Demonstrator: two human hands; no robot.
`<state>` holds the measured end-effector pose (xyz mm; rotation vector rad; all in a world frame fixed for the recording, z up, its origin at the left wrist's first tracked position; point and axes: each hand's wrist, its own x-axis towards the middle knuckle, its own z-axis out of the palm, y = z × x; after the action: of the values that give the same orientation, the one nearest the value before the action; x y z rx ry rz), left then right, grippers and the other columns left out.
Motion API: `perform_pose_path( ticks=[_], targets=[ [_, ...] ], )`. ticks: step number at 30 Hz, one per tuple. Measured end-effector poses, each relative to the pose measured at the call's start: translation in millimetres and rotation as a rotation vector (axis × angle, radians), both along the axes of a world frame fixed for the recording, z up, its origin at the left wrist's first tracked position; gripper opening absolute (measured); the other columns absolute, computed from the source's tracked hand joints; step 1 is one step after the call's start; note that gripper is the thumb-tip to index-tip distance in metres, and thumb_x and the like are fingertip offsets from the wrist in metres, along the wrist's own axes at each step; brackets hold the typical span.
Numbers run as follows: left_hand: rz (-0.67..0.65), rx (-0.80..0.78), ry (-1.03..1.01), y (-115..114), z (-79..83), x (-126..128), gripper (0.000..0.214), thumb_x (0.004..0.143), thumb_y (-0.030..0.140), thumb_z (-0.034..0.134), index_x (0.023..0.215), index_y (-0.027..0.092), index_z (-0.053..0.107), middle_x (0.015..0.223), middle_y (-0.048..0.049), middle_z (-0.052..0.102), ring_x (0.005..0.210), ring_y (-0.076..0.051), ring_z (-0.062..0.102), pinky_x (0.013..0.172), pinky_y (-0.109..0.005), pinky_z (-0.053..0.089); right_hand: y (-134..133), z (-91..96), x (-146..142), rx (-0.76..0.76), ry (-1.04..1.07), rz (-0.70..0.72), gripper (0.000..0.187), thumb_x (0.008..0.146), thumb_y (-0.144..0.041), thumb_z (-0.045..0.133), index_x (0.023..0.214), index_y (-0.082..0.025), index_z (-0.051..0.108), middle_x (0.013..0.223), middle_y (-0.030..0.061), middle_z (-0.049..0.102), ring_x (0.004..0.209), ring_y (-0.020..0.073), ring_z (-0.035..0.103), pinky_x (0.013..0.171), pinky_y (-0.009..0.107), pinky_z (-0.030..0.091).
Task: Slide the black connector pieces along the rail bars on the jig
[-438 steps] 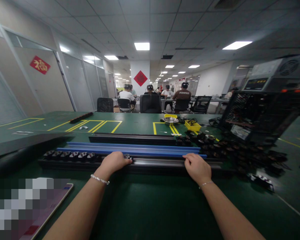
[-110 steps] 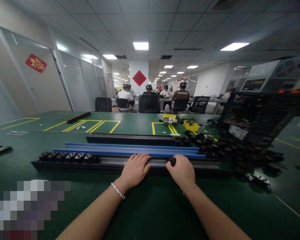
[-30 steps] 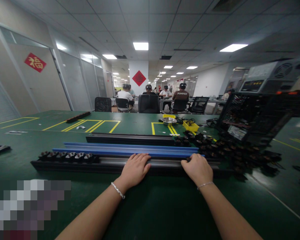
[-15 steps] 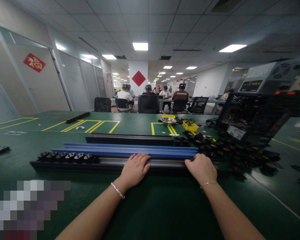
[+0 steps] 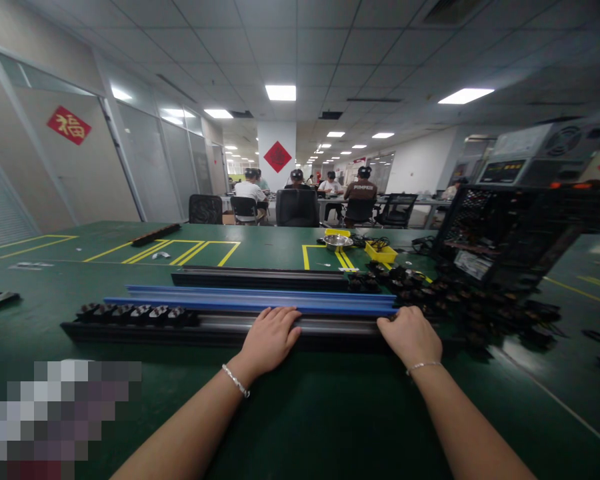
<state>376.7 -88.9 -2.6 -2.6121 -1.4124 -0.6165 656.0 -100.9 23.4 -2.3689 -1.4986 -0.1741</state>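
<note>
A long black rail (image 5: 220,337) with a metallic channel lies across the green table in front of me. On its left end sits a row of several small black parts with metal tops (image 5: 140,313). My left hand (image 5: 270,340) rests over the rail's middle, fingers stretched across it and thumb apart. Farther right, my right hand (image 5: 413,340) is closed at the rail, with a small dark part just showing at its fingertips, mostly hidden. Right behind the rail runs a blue rail (image 5: 260,299), near the fingertips of both hands.
Another black rail (image 5: 260,277) lies behind the blue one. At right are a pile of black parts (image 5: 480,307) and an open computer case (image 5: 500,227). A metal bowl (image 5: 338,242) and yellow tray (image 5: 381,253) stand farther back. Several people sit beyond the table.
My right hand has shifted slightly to the right along the rail, still closed. My left hand and the rails have stayed in place.
</note>
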Motion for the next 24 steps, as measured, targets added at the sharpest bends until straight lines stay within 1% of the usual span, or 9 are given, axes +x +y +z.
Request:
perform_pose_path(
  ticks=[6, 13, 24],
  targets=[
    [-0.003, 0.007, 0.004, -0.1, 0.2, -0.5, 0.04, 0.093, 0.043, 0.026, 0.122, 0.026, 0.047, 0.13, -0.002, 0.051, 0.12, -0.02, 0.044, 0.102, -0.04, 0.03, -0.8, 1.8, 0.9, -0.01, -0.004, -0.023, 0.042, 0.077, -0.039, 0.036, 0.094, -0.01, 0.06, 0.099, 0.015, 0.054, 0.09, 0.0269, 0.057, 0.068, 0.036, 0.044],
    [-0.003, 0.013, 0.015, 1.0, -0.5, -0.1, 0.039, 0.093, 0.042, 0.027, 0.121, 0.026, 0.047, 0.131, -0.002, 0.051, 0.121, -0.019, 0.043, 0.102, -0.04, 0.03, -0.7, 1.8, 3.3, -0.018, 0.0, -0.052, 0.045, 0.076, -0.039, 0.037, 0.097, -0.007, 0.06, 0.1, 0.0167, 0.053, 0.092, 0.0271, 0.056, 0.072, 0.037, 0.044],
    [-0.006, 0.018, 0.008, 0.8, -0.8, -1.0, 0.04, 0.093, 0.043, 0.026, 0.122, 0.026, 0.047, 0.13, -0.0021, 0.051, 0.12, -0.019, 0.044, 0.102, -0.04, 0.03, -1.0, 2.5, 10.1, 0.004, 0.017, -0.098, 0.047, 0.076, -0.039, 0.036, 0.101, -0.006, 0.059, 0.102, 0.0177, 0.054, 0.094, 0.0298, 0.055, 0.072, 0.039, 0.045]
  ],
)
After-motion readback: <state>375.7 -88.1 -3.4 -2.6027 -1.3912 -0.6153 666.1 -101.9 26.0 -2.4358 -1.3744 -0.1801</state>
